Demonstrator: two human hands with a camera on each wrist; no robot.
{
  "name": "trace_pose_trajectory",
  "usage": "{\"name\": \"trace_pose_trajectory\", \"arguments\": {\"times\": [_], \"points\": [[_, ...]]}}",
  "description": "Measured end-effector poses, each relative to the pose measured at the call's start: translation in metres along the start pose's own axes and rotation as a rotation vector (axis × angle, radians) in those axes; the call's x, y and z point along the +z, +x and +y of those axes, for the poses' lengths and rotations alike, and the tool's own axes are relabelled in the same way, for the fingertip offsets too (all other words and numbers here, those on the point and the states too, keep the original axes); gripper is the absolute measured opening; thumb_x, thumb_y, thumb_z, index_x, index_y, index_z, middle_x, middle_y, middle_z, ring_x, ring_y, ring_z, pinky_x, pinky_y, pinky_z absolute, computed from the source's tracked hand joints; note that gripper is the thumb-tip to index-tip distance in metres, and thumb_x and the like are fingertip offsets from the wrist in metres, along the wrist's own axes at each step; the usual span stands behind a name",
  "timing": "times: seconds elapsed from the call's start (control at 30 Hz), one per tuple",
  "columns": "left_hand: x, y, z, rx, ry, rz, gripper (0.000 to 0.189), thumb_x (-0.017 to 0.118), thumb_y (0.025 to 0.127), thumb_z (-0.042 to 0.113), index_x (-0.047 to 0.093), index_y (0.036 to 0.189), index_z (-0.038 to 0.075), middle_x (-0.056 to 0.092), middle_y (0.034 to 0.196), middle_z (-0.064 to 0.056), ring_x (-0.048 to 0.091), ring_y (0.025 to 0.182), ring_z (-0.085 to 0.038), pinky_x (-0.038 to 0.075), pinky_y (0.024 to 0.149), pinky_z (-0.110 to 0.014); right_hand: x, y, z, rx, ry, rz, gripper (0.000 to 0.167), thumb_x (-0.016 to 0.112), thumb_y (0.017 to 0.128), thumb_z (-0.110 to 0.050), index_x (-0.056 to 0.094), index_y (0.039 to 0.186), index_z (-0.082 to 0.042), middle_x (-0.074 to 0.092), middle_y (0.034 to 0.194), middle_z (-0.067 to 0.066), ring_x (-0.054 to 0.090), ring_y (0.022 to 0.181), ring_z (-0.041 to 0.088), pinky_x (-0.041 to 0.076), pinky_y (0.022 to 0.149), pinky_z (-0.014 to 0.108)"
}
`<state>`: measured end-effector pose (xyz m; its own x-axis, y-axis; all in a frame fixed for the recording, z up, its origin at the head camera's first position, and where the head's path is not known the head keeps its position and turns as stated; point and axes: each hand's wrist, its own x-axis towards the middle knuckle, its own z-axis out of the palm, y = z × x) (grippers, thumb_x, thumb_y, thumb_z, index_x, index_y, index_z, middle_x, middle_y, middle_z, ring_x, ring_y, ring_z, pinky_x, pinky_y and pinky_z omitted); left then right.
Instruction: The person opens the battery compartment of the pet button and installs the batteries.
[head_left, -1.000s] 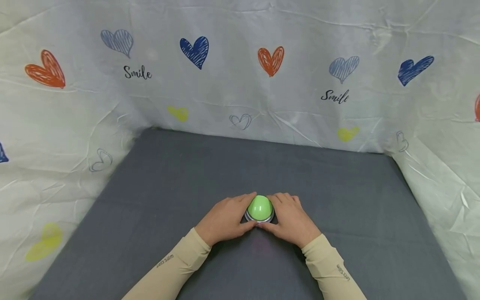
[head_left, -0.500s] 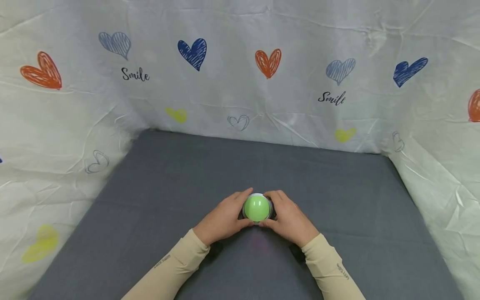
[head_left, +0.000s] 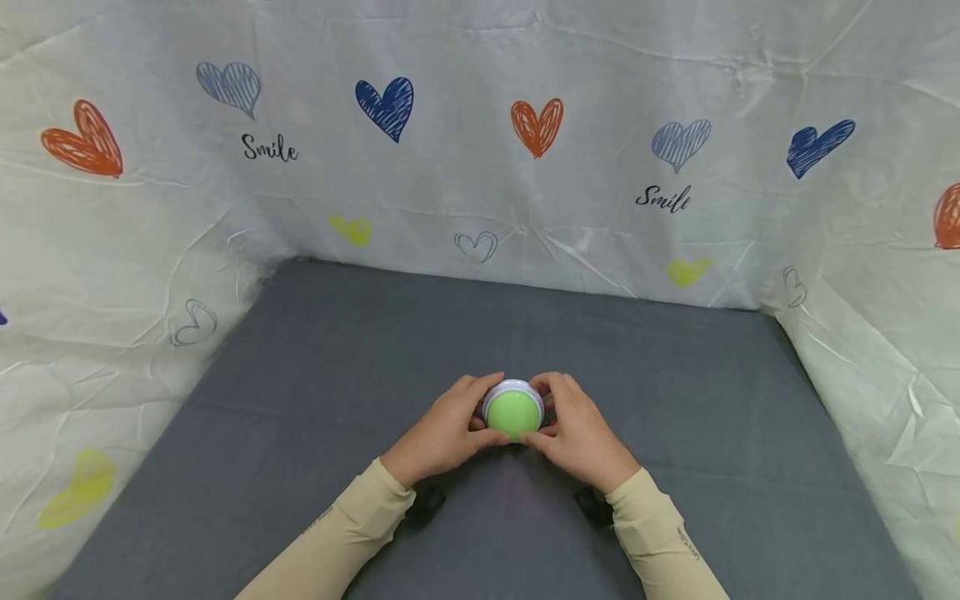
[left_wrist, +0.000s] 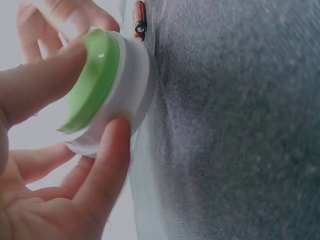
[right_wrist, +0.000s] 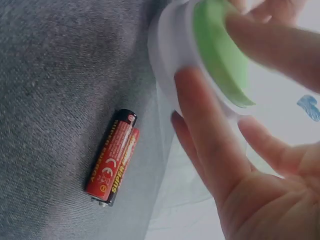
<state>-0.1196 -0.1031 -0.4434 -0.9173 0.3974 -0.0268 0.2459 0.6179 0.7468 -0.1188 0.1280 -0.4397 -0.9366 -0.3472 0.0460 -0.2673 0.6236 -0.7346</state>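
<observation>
A round push button (head_left: pixel 513 414) with a green dome and a whitish base is held between both hands, its dome leaning toward the person. My left hand (head_left: pixel 448 429) grips its left side, with the thumb on the green dome (left_wrist: pixel 95 75) and a finger against the base. From the right, my right hand (head_left: pixel 581 429) holds it likewise, thumb on the dome and fingers on the white base (right_wrist: pixel 175 45). The button is close over the grey cloth. Two red and black batteries (right_wrist: pixel 112 160) lie side by side on the cloth near the right hand, mostly hidden behind it in the head view.
Grey cloth (head_left: pixel 375 333) covers the table. White sheeting (head_left: pixel 465 50) printed with hearts and "Smile" rises behind and along both sides. Dark wrist-worn pieces (head_left: pixel 594 504) show under the forearms.
The button has tipped toward the person, so the base's rim now shows above the dome instead of below it. Both hands have turned with it, keeping hold.
</observation>
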Motion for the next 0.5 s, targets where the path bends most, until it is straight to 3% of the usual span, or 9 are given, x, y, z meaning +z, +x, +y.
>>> {"name": "trace_pose_trajectory", "arguments": {"times": [0.17, 0.33, 0.5], "points": [[0.0004, -0.0004, -0.0005, 0.042, 0.002, 0.039, 0.075, 0.08, 0.1, 0.022, 0.043, 0.165, 0.014, 0.058, 0.143, -0.011, 0.066, 0.113, -0.016, 0.06, 0.096, -0.031, -0.0026, -0.0008, 0.0002, -0.051, -0.041, 0.049, 0.066, 0.087, 0.093, -0.012, 0.055, 0.15, -0.007, 0.059, 0.126, 0.008, 0.067, 0.109, 0.021, 0.062, 0.081, 0.025], [0.0028, -0.0003, -0.0002, 0.054, -0.046, 0.046, 0.066, 0.078, 0.101, 0.016, 0.048, 0.159, 0.013, 0.056, 0.145, -0.008, 0.063, 0.13, -0.022, 0.059, 0.105, -0.034, -0.0033, -0.0017, 0.0001, -0.067, -0.024, 0.048, 0.049, 0.088, 0.091, -0.009, 0.061, 0.132, -0.011, 0.059, 0.124, 0.006, 0.066, 0.11, 0.019, 0.063, 0.084, 0.027], [0.0051, 0.0009, -0.0018, 0.063, -0.045, 0.056, 0.043, 0.08, 0.099, 0.012, 0.058, 0.137, 0.014, 0.059, 0.137, -0.006, 0.064, 0.126, -0.019, 0.057, 0.107, -0.036, -0.0023, -0.0014, 0.0003, -0.105, -0.056, 0.034, 0.043, 0.087, 0.09, -0.004, 0.06, 0.121, -0.015, 0.06, 0.122, 0.004, 0.066, 0.103, 0.021, 0.061, 0.084, 0.032]]}}
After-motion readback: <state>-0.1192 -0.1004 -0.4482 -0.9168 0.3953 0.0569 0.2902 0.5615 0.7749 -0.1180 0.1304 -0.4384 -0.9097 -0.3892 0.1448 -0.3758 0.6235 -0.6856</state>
